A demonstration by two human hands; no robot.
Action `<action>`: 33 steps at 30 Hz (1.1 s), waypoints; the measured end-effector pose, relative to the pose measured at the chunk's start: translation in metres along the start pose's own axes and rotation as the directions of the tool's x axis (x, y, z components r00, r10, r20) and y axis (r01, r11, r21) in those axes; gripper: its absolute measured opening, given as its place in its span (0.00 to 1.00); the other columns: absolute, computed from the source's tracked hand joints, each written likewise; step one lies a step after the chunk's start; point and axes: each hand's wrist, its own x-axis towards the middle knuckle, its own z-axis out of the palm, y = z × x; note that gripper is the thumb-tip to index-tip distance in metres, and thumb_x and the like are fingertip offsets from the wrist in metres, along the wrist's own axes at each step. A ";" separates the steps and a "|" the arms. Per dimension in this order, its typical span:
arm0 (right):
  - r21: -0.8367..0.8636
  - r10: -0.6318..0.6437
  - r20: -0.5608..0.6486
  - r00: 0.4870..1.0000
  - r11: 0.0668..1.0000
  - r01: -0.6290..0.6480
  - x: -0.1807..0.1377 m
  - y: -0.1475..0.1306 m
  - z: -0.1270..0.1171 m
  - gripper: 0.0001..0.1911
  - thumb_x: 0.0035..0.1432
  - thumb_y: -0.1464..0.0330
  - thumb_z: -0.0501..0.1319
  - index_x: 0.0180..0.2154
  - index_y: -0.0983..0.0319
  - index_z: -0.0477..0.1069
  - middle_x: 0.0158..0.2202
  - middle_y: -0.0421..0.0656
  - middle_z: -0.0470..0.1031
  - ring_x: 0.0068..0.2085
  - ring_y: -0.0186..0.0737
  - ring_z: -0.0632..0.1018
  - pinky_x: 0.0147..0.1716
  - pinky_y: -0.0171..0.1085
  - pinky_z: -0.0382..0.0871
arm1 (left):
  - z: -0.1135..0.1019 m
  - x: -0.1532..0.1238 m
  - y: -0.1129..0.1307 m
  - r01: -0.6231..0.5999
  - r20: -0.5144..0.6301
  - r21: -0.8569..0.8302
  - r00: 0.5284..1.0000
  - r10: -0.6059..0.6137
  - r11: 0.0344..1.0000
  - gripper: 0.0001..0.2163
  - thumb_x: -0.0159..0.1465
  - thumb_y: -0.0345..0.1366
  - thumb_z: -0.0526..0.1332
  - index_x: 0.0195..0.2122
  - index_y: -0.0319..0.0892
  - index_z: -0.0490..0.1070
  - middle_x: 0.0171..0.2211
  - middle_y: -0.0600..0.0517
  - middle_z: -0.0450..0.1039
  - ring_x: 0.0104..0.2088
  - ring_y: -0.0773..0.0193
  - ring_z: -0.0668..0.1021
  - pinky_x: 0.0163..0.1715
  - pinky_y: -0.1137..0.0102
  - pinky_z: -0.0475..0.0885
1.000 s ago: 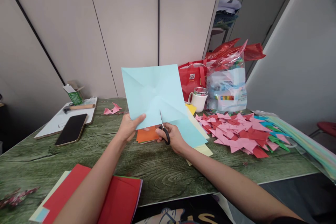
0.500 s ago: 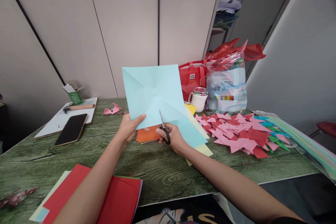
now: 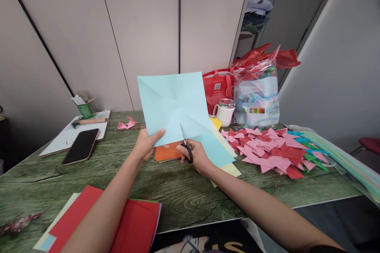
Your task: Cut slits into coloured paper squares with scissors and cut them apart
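Note:
A creased light blue sheet of paper [image 3: 173, 102] is held up above the table. My left hand [image 3: 146, 142] pinches its lower left corner, thumb in front and fingers behind. My right hand [image 3: 194, 154] grips a pair of scissors [image 3: 187, 151] by the black handles. The blades point up at the lower edge of the sheet, one of them showing in front of the paper. Under the sheet lie orange paper [image 3: 168, 152] and more light blue paper [image 3: 218, 149], partly hidden by my hands.
Pink and red folded paper pieces [image 3: 267, 148] are heaped on the right. A white mug [image 3: 225, 114] and a red bag [image 3: 213, 91] stand behind. To the left are a phone [image 3: 80, 147], a hammer [image 3: 90, 121] and a green box [image 3: 86, 108]. Red paper [image 3: 139, 221] lies near my left forearm.
The light blue sheet has shifted very slightly up and left. Both hands keep their grip and place almost unchanged.

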 end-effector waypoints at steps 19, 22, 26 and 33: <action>-0.050 -0.049 -0.030 0.998 0.998 0.047 0.003 -0.002 -0.003 0.15 0.39 0.61 0.64 0.24 0.67 0.70 0.15 0.37 0.66 0.18 0.29 0.63 0.19 0.30 0.57 | 0.003 -0.003 0.001 0.056 0.066 0.035 0.996 -0.058 0.998 0.11 0.48 0.37 0.65 0.29 0.34 0.70 0.29 0.46 0.74 0.19 0.62 0.75 0.19 0.66 0.73; -0.053 -0.043 -0.033 0.999 0.998 0.041 0.003 -0.002 -0.003 0.17 0.39 0.59 0.64 0.24 0.67 0.70 0.15 0.38 0.66 0.18 0.30 0.65 0.20 0.31 0.59 | 0.003 -0.003 0.001 0.051 0.066 0.030 0.996 -0.053 0.998 0.11 0.48 0.37 0.65 0.29 0.34 0.70 0.29 0.46 0.75 0.19 0.62 0.75 0.19 0.67 0.73; -0.046 -0.024 -0.043 0.999 0.999 0.022 0.003 -0.002 -0.002 0.20 0.37 0.56 0.64 0.26 0.67 0.70 0.16 0.38 0.68 0.17 0.31 0.67 0.20 0.32 0.62 | 0.004 -0.003 0.001 0.054 0.053 0.018 0.997 -0.055 0.998 0.11 0.47 0.36 0.65 0.28 0.34 0.71 0.29 0.46 0.74 0.20 0.62 0.75 0.19 0.67 0.74; -0.027 -0.009 -0.047 0.999 1.000 0.008 0.003 -0.003 -0.002 0.20 0.36 0.57 0.65 0.27 0.68 0.70 0.16 0.37 0.67 0.17 0.29 0.65 0.20 0.31 0.62 | 0.005 -0.003 0.001 0.057 0.049 0.006 0.997 -0.057 0.998 0.11 0.46 0.36 0.65 0.27 0.34 0.71 0.26 0.47 0.74 0.19 0.63 0.75 0.18 0.67 0.73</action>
